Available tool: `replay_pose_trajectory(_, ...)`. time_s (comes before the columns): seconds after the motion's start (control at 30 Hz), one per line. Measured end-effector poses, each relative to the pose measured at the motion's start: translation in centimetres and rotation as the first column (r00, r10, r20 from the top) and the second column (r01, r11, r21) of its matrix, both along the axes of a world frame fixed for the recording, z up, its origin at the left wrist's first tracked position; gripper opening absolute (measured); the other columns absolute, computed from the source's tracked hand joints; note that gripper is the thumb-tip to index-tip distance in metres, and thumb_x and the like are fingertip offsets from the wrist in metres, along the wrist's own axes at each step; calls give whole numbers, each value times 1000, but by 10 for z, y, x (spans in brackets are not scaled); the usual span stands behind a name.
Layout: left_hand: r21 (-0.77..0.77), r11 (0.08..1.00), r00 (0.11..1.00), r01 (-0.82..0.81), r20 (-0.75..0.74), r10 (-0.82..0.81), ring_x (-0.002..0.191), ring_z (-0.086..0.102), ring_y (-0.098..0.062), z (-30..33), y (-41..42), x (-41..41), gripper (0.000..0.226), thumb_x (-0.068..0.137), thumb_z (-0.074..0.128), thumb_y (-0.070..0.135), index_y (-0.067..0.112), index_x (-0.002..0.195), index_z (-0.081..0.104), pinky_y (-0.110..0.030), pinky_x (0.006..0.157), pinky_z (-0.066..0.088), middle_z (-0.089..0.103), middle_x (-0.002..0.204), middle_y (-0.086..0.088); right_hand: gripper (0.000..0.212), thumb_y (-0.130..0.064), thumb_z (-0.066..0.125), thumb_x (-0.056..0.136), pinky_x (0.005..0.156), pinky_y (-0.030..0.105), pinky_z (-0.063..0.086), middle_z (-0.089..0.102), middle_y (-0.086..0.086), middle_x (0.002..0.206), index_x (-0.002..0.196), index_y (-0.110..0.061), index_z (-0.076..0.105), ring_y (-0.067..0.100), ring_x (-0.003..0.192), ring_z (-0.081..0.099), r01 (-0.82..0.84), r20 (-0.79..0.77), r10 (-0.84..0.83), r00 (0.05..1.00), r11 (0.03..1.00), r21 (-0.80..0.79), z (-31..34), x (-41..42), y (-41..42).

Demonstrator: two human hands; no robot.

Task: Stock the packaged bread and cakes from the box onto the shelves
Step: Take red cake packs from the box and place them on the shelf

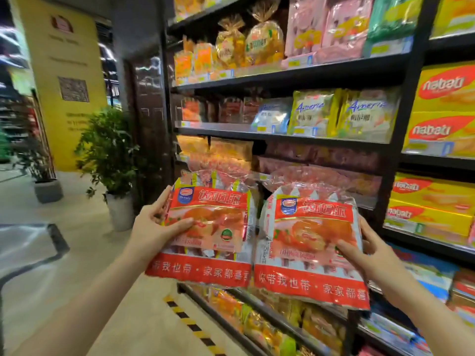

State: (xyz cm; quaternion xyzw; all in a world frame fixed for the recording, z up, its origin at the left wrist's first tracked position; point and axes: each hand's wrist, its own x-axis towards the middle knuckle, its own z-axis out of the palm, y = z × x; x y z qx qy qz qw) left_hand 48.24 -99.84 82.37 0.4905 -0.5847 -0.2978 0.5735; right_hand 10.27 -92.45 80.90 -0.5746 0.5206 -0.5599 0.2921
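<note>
Packaged cakes — two bags of them — are held up side by side in front of the shelves (282, 134), their inner edges touching or just overlapping. The left bag (218, 227) and the right bag (308, 242) look alike: clear crinkly plastic with a red banner carrying white characters across the top, a blue oval badge at the banner's left, a picture of golden-brown cakes in the middle, and a broad red strip with white characters along the bottom. The right bag sits a little lower and nearer than the left.

The left hand (154, 227) grips the left bag at its left edge, thumb lying across the front, fingers curled behind. The right hand (370, 250) grips the right bag at its right edge the same way — thumb on the front, fingers wrapped round the side. Both forearms reach up from the near edge, well apart.

Behind the bags stand four visible shelf levels of wrapped goods. To the far right are stacked yellow Nabati boxes (442, 91). On the left, two potted plants (110, 155) stand on the floor.
</note>
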Motion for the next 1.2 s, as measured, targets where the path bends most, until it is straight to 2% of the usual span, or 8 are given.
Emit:
replay_pose_trajectory(0.13,10,998,996,-68,-57,69,91,66,-20,0,-33,28,79,53,82,40,71,107,34,-45,78,56,56,115,2,70,-58,81,53,58,37,58,67,2,110,111,-66,42,23,77,73,-106,38,105,994,994,26,10,27,-61)
replay_pose_trajectory(0.27,-13,993,988,-120,-98,118,86,67,-15,-3,-75,50,87,63,82,26,52,132,35,-37,71,56,60,104,11,76,-69,82,25,49,28,56,73,-7,92,92,-73,46,22,73,73,-161,14,161,987,987,27,15,50,-125)
replay_pose_trajectory(0.4,-55,987,986,-148,-91,143,78,69,-7,1,-128,70,90,66,82,20,40,140,35,-29,68,58,63,99,17,54,-39,74,67,53,27,57,71,-10,96,102,-68,44,16,74,72,-204,-27,203,979,978,-36,19,71,-201)
replay_pose_trajectory(0.47,-63,986,985,-152,-88,146,80,69,-8,7,-156,81,100,55,89,33,43,138,36,-31,70,58,63,100,16,54,-28,71,73,52,22,55,70,-11,98,102,-65,45,10,71,71,-210,-24,209,978,976,-60,22,81,-241)
replay_pose_trajectory(0.7,-80,974,976,-213,-71,208,91,69,-18,20,-259,132,94,36,84,55,68,117,40,-41,75,57,61,122,1,82,-66,79,47,72,41,57,71,-11,105,121,-60,44,20,89,71,-337,-62,332,941,937,-93,42,118,-368)
replay_pose_trajectory(0.9,-125,965,972,-230,-66,224,93,68,-16,25,-344,175,88,32,83,56,70,110,44,-39,79,56,62,114,6,63,-25,72,74,56,21,54,72,-21,91,123,-52,43,8,77,71,-311,-60,307,950,947,-81,51,157,-445)
replay_pose_trajectory(1.03,-120,973,980,-199,-24,197,94,68,-22,30,-413,205,92,30,83,65,76,111,41,-48,81,56,61,120,0,106,-67,82,38,65,28,57,69,-14,108,133,-54,36,12,86,71,-261,-77,255,964,962,-82,51,179,-493)
replay_pose_trajectory(1.2,-134,985,994,-111,4,112,91,68,-25,51,-501,231,88,31,83,61,78,106,40,-48,77,56,59,120,-2,99,-53,86,46,56,18,54,71,-14,105,131,-52,37,8,81,71,-177,-51,171,984,970,-165,64,215,-542)
